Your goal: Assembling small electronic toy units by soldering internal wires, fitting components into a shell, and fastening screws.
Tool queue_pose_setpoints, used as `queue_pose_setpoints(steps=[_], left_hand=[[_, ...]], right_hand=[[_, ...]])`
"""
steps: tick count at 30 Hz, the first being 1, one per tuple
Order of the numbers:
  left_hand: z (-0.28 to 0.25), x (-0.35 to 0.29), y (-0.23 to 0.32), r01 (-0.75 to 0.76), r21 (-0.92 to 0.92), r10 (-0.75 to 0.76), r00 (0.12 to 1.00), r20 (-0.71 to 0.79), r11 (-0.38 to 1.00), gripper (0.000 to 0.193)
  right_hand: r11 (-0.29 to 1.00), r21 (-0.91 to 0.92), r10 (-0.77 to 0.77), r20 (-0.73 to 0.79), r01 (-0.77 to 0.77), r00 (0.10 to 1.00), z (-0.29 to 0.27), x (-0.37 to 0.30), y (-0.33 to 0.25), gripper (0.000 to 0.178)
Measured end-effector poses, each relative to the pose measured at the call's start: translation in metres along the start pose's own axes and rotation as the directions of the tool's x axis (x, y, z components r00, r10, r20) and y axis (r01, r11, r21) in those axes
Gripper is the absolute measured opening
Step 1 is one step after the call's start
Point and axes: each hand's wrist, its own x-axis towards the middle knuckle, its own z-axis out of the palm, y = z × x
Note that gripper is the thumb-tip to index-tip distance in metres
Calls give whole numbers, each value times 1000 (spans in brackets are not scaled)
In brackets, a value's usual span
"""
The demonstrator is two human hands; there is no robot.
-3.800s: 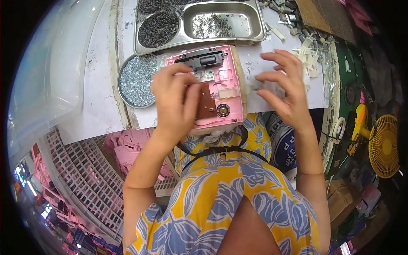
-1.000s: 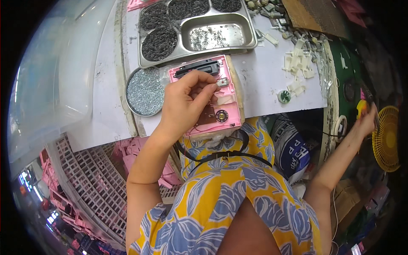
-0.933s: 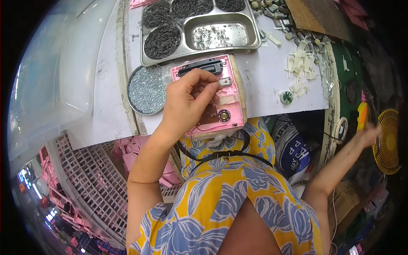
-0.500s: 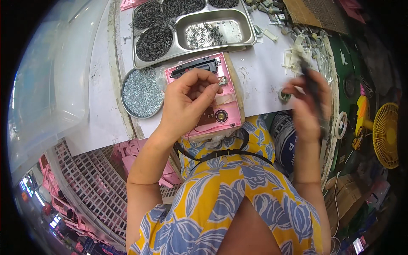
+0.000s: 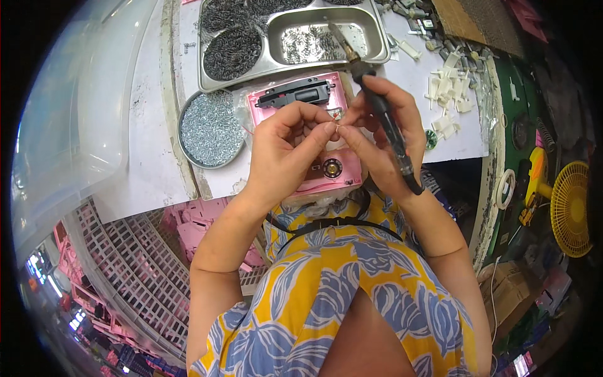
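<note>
My left hand (image 5: 276, 151) is closed in a pinch over a pink plastic housing (image 5: 353, 164), with what looks like a thin wire (image 5: 339, 129) at its fingertips. My right hand (image 5: 378, 166) holds a soldering iron (image 5: 379, 103) with a black handle. The iron lies slanted across that hand, its metal tip pointing up over the steel tray. My right thumb and fingertips also meet the left fingertips at the wire. A long black part (image 5: 295, 95) and a round speaker-like disc (image 5: 332, 167) sit in the housing. My fingers partly hide its middle.
A steel compartment tray (image 5: 264, 74) of dark springs lies beyond the housing. Left of it stands a round dish of small screws (image 5: 210, 132). White plastic parts (image 5: 449, 91) and a small green ring-like piece (image 5: 430, 139) lie to the right. A yellow fan (image 5: 570, 207) is far right.
My right hand has moved left with the soldering iron, from the table's right side to the housing. Its fingertips now meet the left hand's, which stays over the housing.
</note>
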Motion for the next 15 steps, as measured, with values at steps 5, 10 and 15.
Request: queue_pose_setpoints(steps=[5, 10, 15], left_hand=[[-2, 11, -3, -392, 607, 471, 881, 32, 692, 9], [3, 18, -14, -424, 825, 575, 804, 152, 374, 14], [4, 20, -17, -421, 839, 585, 796, 159, 345, 14]], right_hand=[[957, -279, -103, -59, 83, 993, -52, -21, -17, 32], [968, -244, 57, -5, -56, 998, -74, -40, -29, 25], [952, -296, 93, 41, -76, 995, -75, -45, -20, 21]])
